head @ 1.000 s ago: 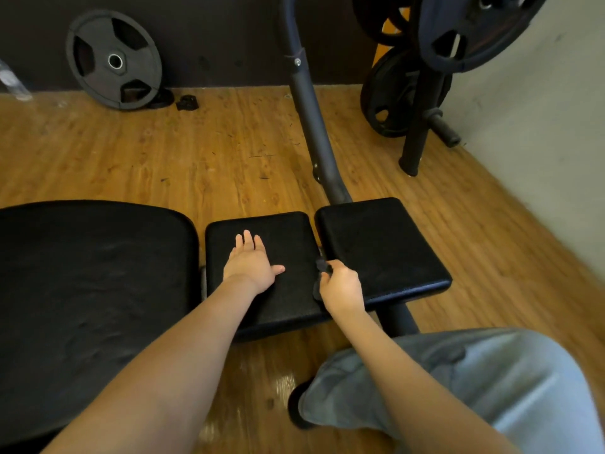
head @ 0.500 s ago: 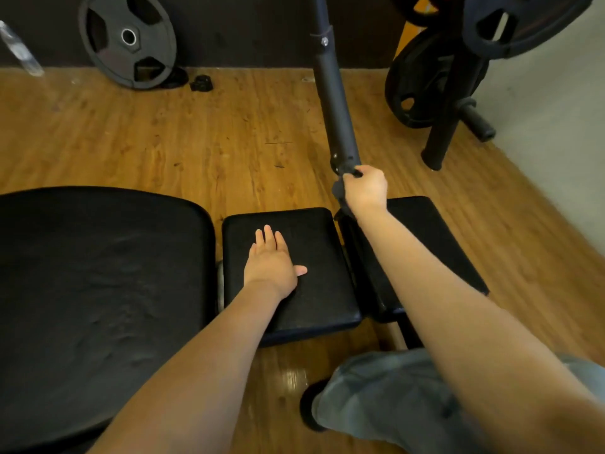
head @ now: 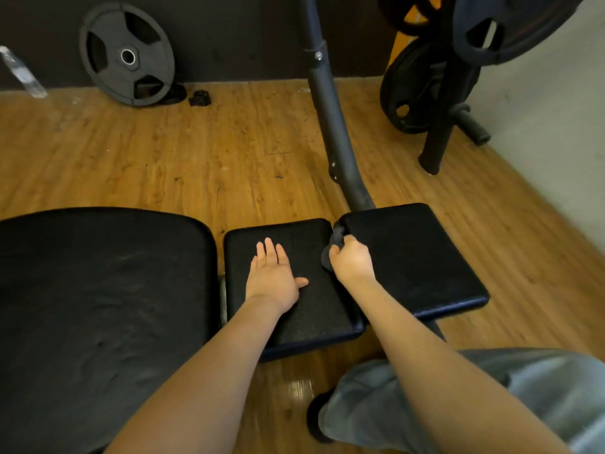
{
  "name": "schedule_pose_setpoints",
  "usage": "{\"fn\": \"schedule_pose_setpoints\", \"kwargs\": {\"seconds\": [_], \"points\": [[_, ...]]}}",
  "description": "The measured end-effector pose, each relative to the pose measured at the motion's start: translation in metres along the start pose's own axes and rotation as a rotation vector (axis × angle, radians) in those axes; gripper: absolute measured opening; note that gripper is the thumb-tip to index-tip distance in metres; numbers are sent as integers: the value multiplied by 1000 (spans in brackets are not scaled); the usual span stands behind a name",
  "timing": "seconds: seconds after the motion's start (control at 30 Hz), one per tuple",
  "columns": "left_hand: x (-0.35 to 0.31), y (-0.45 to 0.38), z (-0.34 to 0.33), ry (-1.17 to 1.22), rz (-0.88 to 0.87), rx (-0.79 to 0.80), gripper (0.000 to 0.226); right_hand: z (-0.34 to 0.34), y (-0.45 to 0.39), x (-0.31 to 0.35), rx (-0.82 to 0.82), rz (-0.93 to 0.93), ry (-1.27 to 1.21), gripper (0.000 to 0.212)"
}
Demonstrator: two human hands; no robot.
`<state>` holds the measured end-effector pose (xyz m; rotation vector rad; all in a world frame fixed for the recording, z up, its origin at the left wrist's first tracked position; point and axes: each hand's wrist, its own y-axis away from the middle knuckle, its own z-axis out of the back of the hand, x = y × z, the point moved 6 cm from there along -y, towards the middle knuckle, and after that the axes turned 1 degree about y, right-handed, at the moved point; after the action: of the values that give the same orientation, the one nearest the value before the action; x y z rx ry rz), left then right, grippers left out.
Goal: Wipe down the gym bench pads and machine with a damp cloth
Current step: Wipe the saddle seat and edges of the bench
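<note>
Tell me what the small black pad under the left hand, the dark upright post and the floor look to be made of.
Small black pad: probably vinyl or faux leather over foam; grainy matte surface, soft rounded edges.
Dark upright post: likely painted metal tube; smooth dull sheen, bolts.
Floor: wood or wood-look laminate; plank grain, glossy glare.

floor (head: 229,165) – wooden | on it: weight plate (head: 127,57) leaning on wall – plate rack (head: 438,126) at right

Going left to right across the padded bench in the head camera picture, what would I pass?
Large seat pad → left hand resting flat on the middle small pad → dark cloth gripped in the right hand → right small pad.
</note>
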<state>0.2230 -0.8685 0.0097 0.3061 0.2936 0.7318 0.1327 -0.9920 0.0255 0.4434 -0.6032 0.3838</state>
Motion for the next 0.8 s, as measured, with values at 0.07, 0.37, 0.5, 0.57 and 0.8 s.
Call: {"fn": "schedule_pose_setpoints", "kwargs": {"seconds": [0.07,0.37,0.5,0.57,0.8], "points": [[1,1,-1,15,-3,-2,83,3,27,-15,-9,9,-20,30],[10,13,7,46,-66,-1,83,10,95,-59,-8,-27,10,30],[27,25,10,14,-86,86,86,13,97,-63,51,-61,56,30],[44,31,11,27,-37,74,91,14,95,-65,110,-100,100,28],[70,29,15,76,63,86,106,46,74,-28,20,-50,-81,14]]}}
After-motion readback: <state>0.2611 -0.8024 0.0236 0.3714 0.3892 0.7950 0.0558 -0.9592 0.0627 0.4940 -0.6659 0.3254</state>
